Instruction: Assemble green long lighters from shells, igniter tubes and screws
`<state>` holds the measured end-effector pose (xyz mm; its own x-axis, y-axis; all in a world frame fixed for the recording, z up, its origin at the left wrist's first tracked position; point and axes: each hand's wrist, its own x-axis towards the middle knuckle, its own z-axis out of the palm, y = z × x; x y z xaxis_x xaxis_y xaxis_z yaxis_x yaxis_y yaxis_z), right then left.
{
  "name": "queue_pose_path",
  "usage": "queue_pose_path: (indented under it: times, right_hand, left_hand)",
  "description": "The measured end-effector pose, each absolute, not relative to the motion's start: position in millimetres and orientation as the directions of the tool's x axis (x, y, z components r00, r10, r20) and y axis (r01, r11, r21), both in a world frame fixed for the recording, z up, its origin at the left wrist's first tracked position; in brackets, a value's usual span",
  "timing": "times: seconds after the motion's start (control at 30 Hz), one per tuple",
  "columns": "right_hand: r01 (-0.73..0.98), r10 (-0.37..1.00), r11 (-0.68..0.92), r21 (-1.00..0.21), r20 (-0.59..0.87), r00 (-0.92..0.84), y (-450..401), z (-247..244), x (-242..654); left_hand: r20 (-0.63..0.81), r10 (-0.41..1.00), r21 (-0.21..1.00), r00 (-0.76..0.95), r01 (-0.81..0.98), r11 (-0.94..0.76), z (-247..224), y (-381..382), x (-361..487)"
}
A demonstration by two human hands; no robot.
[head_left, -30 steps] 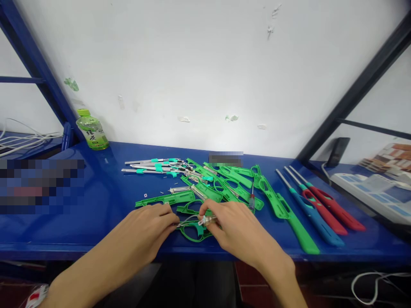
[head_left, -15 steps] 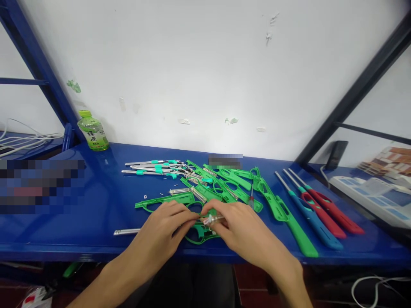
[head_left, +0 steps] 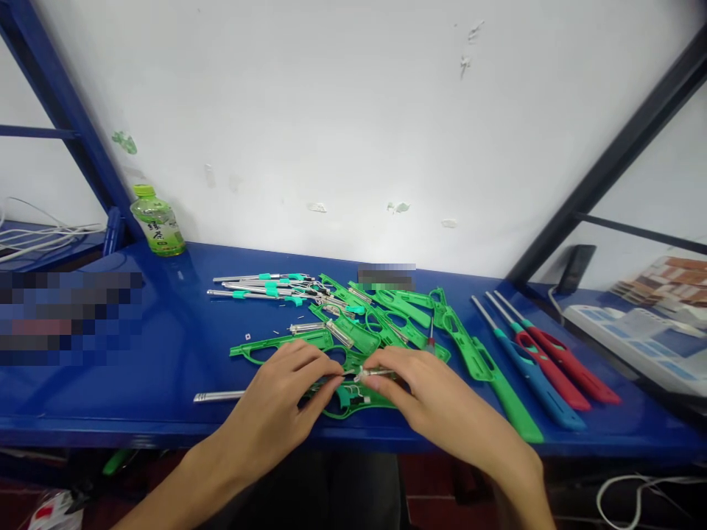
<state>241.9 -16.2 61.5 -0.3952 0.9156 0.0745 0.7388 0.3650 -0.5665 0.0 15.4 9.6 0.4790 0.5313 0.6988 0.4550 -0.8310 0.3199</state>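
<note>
Over the front middle of the blue table, my left hand (head_left: pixel 295 386) pinches something small and thin at its fingertips, too small to name. Facing it, my right hand (head_left: pixel 414 379) grips a clear lighter tank with a metallic end (head_left: pixel 360 374). The fingertips of both hands are close together. Beneath them lies an open green lighter shell (head_left: pixel 342 414) with a teal trigger (head_left: pixel 345 397) and a black part. A silver rod (head_left: pixel 218 396) sticks out to the left from under my left hand.
Behind my hands lie green shell halves (head_left: pixel 353 331), several silver rods with teal parts (head_left: pixel 265 287) and a screwdriver (head_left: pixel 431 335). Blue and red lighters (head_left: pixel 552 383) rest at the right. A green bottle (head_left: pixel 158 224) stands back left, near the wall.
My right hand has shifted slightly right and turned the clear tank, whose end now shows more plainly. My left fingertips have come a little apart from it. The view has shifted slightly.
</note>
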Motion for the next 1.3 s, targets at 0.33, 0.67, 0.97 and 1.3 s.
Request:
queue_pose_path:
  times: [0.33,0.67,0.97,1.3]
  right_hand:
    - [0.732,0.914,0.375,-0.57,0.095,-0.394,-18.4,68.9,239.0]
    - [0.731,0.913,0.376,-0.569,0.094,-0.397,-19.1,68.1,238.3]
    - [0.738,0.917,0.371,-0.564,0.097,-0.387,-18.3,67.5,239.8]
    - [0.74,0.917,0.367,-0.563,0.084,-0.39,-18.6,68.1,239.1]
  left_hand:
    - [0.699,0.52,0.317,0.49,0.439,-0.841,10.5,14.1,1.6]
    - [0.693,0.526,0.333,0.493,0.429,-0.84,9.7,14.0,-0.3]
    - [0.691,0.522,0.332,0.5,0.423,-0.843,10.3,14.5,-0.1]
    - [0.682,0.525,0.324,0.509,0.434,-0.841,8.7,11.6,0.3]
